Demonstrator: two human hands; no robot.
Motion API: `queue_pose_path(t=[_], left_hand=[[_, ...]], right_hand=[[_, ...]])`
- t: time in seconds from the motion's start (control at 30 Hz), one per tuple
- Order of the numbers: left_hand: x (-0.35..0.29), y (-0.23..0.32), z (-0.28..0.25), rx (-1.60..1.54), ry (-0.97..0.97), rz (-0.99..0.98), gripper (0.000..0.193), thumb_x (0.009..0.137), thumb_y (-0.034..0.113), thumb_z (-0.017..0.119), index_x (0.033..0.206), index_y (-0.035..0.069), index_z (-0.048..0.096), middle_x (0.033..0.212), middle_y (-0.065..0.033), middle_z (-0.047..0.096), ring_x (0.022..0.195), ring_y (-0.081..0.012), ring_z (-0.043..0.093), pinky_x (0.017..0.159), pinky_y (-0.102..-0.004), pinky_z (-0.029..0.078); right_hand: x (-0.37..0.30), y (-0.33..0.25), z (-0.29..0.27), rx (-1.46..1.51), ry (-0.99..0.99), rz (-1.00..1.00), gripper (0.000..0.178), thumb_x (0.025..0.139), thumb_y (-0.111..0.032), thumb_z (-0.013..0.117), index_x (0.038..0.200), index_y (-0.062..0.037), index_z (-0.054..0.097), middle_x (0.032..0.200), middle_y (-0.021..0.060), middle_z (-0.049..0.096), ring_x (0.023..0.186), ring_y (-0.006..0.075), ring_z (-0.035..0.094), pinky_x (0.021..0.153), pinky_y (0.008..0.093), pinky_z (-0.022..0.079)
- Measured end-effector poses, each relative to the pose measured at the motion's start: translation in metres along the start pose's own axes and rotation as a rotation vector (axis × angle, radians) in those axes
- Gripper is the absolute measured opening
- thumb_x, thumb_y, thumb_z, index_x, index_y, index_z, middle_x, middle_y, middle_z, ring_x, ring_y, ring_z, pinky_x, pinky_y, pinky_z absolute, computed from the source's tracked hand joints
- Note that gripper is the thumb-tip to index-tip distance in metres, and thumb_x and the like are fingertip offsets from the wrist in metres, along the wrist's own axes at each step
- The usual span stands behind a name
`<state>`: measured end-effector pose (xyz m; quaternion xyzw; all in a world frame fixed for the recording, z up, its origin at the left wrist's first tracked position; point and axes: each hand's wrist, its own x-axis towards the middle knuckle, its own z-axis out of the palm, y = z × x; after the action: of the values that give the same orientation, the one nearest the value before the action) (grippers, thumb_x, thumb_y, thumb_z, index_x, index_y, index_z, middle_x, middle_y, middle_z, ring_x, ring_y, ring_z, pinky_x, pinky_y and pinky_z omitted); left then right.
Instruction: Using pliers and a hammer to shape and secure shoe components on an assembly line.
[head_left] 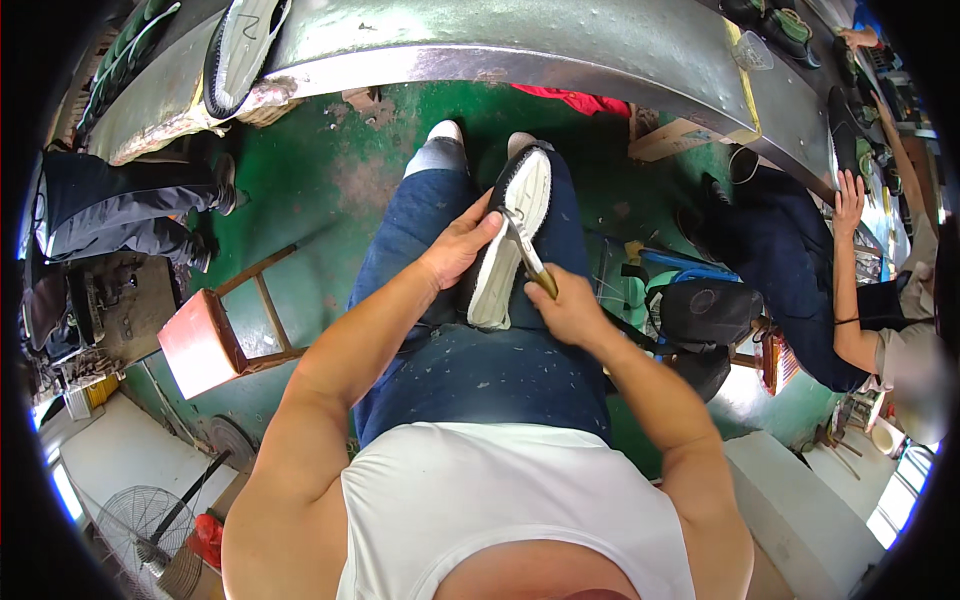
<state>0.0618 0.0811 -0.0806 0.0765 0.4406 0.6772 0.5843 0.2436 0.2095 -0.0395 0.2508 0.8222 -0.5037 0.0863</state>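
Note:
A dark shoe lies upside down across my thighs, its pale unfinished sole (528, 190) facing up and its toe pointing away from me. My left hand (462, 245) is closed on the shoe's left side, with the thumb over the edge of the sole. In my right hand (572, 306) is a pair of pincers (526, 246), gripped by a yellowish handle. The curved metal head of the pincers rests at the sole's left edge, close to my left thumb. Part of the upper is hidden under the sole and my left hand.
A metal-topped bench (480, 40) curves across the far side, with another upturned shoe (240, 55) at its left. A wooden stool (205, 340) stands left on the green floor. At right, a co-worker's hand (848, 203) touches the bench edge. A fan (145, 530) is at lower left.

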Motion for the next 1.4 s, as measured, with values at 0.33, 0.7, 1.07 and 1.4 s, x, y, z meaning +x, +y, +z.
queue_pose_path(t=[0.33,0.7,1.07,1.4], left_hand=[[0.012,-0.005,0.016,0.394,0.187,0.064,0.072,0.1,0.027,0.063,0.159,0.011,0.026,0.151,-0.0087,0.045,0.136,-0.018,0.042,0.114,-0.0311,0.033],[0.006,0.01,0.019,1.154,0.168,0.321,0.055,0.101,0.01,0.049,0.155,0.009,0.035,0.142,-0.02,0.054,0.131,-0.0314,0.053,0.11,-0.0338,0.04],[0.007,0.026,0.037,1.305,0.079,0.196,0.043,0.101,0.014,0.048,0.144,0.01,0.051,0.131,-0.0241,0.059,0.119,-0.0384,0.06,0.102,-0.0393,0.048],[0.009,0.022,0.025,1.045,0.218,-0.077,0.069,0.101,0.022,0.054,0.155,-0.001,0.019,0.14,-0.026,0.052,0.129,-0.0332,0.053,0.11,-0.0355,0.039]], right_hand=[[0.021,0.004,-0.057,-0.391,0.135,-0.33,0.028,0.098,-0.024,0.059,0.102,0.0041,0.058,0.079,0.0119,0.065,0.062,0.0212,0.066,0.06,0.0386,0.054],[0.018,0.011,0.003,0.539,-0.042,0.228,0.023,0.1,-0.022,0.057,0.103,-0.0005,0.064,0.078,0.0056,0.066,0.067,0.0134,0.062,0.055,0.0273,0.048],[0.036,0.008,-0.072,0.51,-0.075,0.185,0.043,0.104,-0.037,0.05,0.108,0.0042,0.06,0.085,0.0112,0.068,0.071,0.0171,0.067,0.049,0.0271,0.049],[0.049,0.001,-0.053,-0.209,-0.111,-0.157,0.04,0.105,-0.034,0.046,0.094,0.001,0.061,0.074,0.0086,0.065,0.069,0.0168,0.062,0.066,0.0324,0.049]])
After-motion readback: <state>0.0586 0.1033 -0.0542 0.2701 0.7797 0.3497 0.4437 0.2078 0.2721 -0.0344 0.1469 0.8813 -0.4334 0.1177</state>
